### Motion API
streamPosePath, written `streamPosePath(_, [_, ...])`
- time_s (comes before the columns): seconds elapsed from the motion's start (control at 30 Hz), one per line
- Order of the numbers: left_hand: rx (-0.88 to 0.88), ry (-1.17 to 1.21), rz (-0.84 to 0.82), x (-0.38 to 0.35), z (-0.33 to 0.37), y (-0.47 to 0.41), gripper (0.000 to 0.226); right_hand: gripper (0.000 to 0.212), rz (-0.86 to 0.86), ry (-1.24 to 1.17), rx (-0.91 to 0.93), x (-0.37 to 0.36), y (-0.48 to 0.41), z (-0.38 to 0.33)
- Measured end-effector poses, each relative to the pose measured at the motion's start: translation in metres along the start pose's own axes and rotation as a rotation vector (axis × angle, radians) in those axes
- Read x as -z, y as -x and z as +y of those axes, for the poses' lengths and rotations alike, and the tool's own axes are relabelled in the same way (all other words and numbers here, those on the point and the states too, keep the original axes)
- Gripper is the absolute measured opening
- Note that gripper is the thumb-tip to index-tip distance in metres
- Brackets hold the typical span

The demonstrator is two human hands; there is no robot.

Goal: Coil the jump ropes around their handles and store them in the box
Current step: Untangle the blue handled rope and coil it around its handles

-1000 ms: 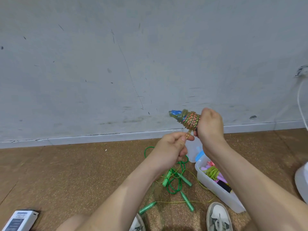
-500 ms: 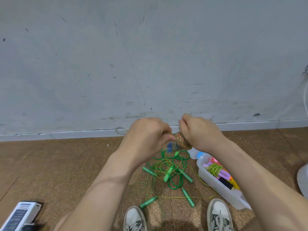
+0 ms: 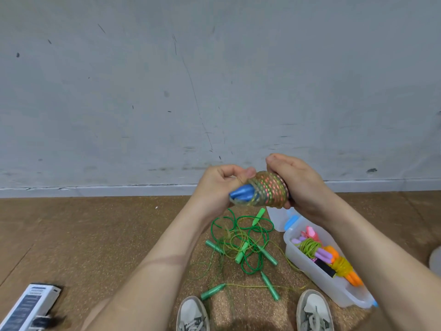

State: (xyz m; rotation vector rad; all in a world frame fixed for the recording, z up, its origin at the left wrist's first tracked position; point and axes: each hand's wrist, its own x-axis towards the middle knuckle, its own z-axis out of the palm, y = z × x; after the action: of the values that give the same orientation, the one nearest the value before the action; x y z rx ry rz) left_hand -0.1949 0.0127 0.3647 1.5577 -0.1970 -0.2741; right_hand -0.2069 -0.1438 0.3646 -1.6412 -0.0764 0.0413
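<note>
1. The left hand (image 3: pixel 218 185) is clamped on the near end of the coiled jump rope (image 3: pixel 268 189). Its fingers curl beside the blue handles (image 3: pixel 241 193), and its thumb presses on the edge of the windings.
2. The right hand (image 3: pixel 301 185) grips the coil's other end, at 3 o'clock from the windings, with its fingers wrapped round and hiding that end.
3. The coil is multicoloured cord wound tightly round the paired handles. It is held in the air, roughly level, with the blue tips pointing toward 8 o'clock.
4. At 6 o'clock below the coil, green jump ropes (image 3: pixel 241 244) lie loose and tangled on the cork floor (image 3: pixel 95 235), their green handles scattered around the loops.
5. At 4 o'clock from the coil, near the tangle, a clear plastic box (image 3: pixel 310 273) stands on the floor. It holds wound ropes with purple, pink and orange handles.
6. Two shoes (image 3: pixel 193 314) show at 6 o'clock along the bottom edge.
7. A white device (image 3: pixel 31 304) lies at 8 o'clock in the corner.
8. A scuffed grey wall (image 3: pixel 214 80) fills 12 o'clock.
</note>
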Motion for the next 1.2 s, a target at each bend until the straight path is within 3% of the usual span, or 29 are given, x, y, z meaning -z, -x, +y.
streamPosePath(0.13, [0.010, 0.051, -0.051, -0.006, -0.009, 0.000, 0.037, 0.036, 0.078, -0.216, -0.031, -0.003, -0.002, 0.003])
streamPosePath(0.23, [-0.053, -0.118, -0.062, -0.009, -0.018, 0.000, 0.028, 0.033, 0.279, -0.364, -0.108, 0.003, -0.006, 0.001])
streamPosePath(0.4, [-0.373, -1.082, 0.019, -0.017, -0.024, 0.006, 0.023, 0.033, 0.517, -0.030, -0.097, 0.005, -0.013, 0.011])
streamPosePath(0.57, [-0.636, -1.332, 0.070, -0.010, -0.013, 0.008, 0.022, 0.033, 0.648, 0.391, 0.089, 0.012, -0.022, 0.024])
streamPosePath(0.7, [-0.780, -1.395, 0.093, -0.003, -0.011, 0.003, 0.017, 0.034, 0.546, 0.747, 0.188, 0.009, -0.018, 0.026])
streamPosePath(0.8, [-0.794, -1.301, 0.095, 0.003, -0.010, 0.003, 0.019, 0.049, 0.278, 0.829, 0.233, 0.004, -0.017, 0.026])
streamPosePath(0.9, [-0.696, -1.102, 0.083, 0.012, -0.009, 0.001, 0.019, 0.043, -0.019, 0.543, 0.153, 0.007, -0.015, 0.022])
streamPosePath(0.97, [-0.638, -1.029, 0.052, 0.016, -0.009, 0.000, 0.017, 0.028, -0.155, 0.318, -0.009, 0.010, -0.010, 0.018])
streamPosePath(1.07, [-0.609, -1.032, -0.020, 0.017, -0.009, 0.001, 0.017, 0.028, -0.346, 0.188, -0.257, 0.013, -0.004, 0.016])
streamPosePath(1.2, [-0.565, -0.987, -0.092, 0.015, -0.013, 0.005, 0.013, 0.036, -0.401, 0.135, -0.312, 0.022, -0.005, 0.015])
